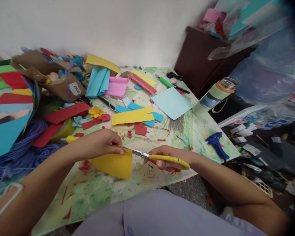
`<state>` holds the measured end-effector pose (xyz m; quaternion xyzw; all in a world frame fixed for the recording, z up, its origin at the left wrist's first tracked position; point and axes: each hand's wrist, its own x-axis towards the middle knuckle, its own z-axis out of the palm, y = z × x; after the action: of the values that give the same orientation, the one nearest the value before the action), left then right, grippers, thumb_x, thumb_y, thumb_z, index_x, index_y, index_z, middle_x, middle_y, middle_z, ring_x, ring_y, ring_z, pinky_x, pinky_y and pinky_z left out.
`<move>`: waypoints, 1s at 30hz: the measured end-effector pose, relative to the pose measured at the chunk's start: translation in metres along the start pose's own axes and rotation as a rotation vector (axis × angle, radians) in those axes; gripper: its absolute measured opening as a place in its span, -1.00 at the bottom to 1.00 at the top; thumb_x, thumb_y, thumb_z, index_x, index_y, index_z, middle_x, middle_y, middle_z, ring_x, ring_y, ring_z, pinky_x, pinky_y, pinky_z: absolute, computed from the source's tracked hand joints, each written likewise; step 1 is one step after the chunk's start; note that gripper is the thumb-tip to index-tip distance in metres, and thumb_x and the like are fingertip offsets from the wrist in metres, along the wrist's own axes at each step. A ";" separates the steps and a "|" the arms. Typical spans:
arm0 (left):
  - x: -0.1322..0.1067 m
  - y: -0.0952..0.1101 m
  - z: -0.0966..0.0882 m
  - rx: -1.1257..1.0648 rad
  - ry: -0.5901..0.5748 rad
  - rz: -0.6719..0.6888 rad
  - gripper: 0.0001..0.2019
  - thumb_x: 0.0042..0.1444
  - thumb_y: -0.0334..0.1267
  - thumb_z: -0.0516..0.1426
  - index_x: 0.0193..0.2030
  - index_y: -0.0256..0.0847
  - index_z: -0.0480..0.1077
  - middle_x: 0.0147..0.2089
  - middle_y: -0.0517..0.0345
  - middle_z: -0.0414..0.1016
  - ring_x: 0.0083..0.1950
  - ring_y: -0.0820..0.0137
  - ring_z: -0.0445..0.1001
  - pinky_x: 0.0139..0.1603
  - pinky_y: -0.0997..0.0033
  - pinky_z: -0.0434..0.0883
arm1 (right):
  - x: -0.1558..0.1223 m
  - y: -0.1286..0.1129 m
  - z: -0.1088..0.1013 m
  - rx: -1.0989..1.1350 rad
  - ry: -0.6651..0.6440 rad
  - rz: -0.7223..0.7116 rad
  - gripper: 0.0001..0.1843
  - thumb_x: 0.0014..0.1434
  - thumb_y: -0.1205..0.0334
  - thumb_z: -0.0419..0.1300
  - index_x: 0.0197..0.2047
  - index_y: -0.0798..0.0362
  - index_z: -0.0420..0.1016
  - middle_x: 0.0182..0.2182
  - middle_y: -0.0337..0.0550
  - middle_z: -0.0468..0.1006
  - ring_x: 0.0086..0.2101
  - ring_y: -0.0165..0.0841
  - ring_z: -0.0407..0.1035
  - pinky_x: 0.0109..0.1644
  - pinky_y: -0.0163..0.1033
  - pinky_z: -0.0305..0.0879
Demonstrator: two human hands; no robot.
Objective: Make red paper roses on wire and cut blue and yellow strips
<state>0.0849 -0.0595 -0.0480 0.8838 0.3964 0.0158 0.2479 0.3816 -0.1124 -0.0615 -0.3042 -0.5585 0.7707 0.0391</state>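
Note:
My left hand pinches the upper edge of a yellow sheet of paper that hangs down over the table's near side. In my right hand is a pair of scissors with yellow handles. Their blades point left and lie along the sheet's top edge, close to my left fingertips. Past my hands, yellow paper strips lie across blue paper strips. Small red paper pieces are scattered just in front of them.
A pale blue sheet rests on wire stems toward the right. A blue glue gun and a green bottle stand near the right edge. Purple cord, red paper and a brown paper bag crowd the left.

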 end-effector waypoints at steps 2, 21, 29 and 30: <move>0.002 0.002 -0.003 -0.073 -0.146 -0.026 -0.65 0.15 0.06 0.13 -0.43 -0.13 0.55 -0.46 0.20 0.50 -0.43 0.44 0.40 -0.34 0.46 0.25 | 0.001 0.001 0.000 -0.002 0.013 0.013 -0.22 0.04 -0.33 0.27 0.09 0.13 0.39 -0.56 -0.49 0.19 -0.71 -0.66 0.06 -0.73 -0.50 0.01; -0.014 -0.006 -0.022 -0.101 -0.148 -0.097 -0.63 0.13 0.10 0.10 -0.31 -0.11 0.58 -0.29 0.14 0.60 -0.25 0.32 0.52 -0.22 0.40 0.35 | -0.003 0.005 -0.004 -0.021 -0.096 -0.099 -0.29 0.20 -0.31 0.14 0.15 0.11 0.30 -0.46 -0.40 0.19 -0.61 -0.62 0.09 -0.66 -0.49 0.09; -0.006 0.002 -0.023 -0.133 -0.137 -0.082 -0.65 0.12 0.08 0.10 -0.32 -0.13 0.57 -0.30 0.13 0.60 -0.28 0.32 0.51 -0.26 0.40 0.35 | 0.002 0.012 -0.002 -0.016 -0.126 -0.197 -0.36 0.26 -0.30 0.06 0.06 0.14 0.32 -0.49 -0.37 0.24 -0.60 -0.59 0.12 -0.63 -0.48 0.09; -0.006 0.001 -0.023 -0.132 -0.143 -0.082 -0.64 0.12 0.08 0.11 -0.32 -0.13 0.57 -0.31 0.13 0.60 -0.28 0.32 0.51 -0.26 0.40 0.35 | 0.002 0.013 -0.001 0.000 -0.118 -0.195 -0.35 0.26 -0.29 0.07 0.08 0.14 0.32 -0.50 -0.38 0.23 -0.62 -0.60 0.11 -0.64 -0.48 0.09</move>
<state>0.0764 -0.0550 -0.0263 0.8475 0.4116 -0.0314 0.3337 0.3846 -0.1155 -0.0743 -0.2025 -0.5869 0.7797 0.0812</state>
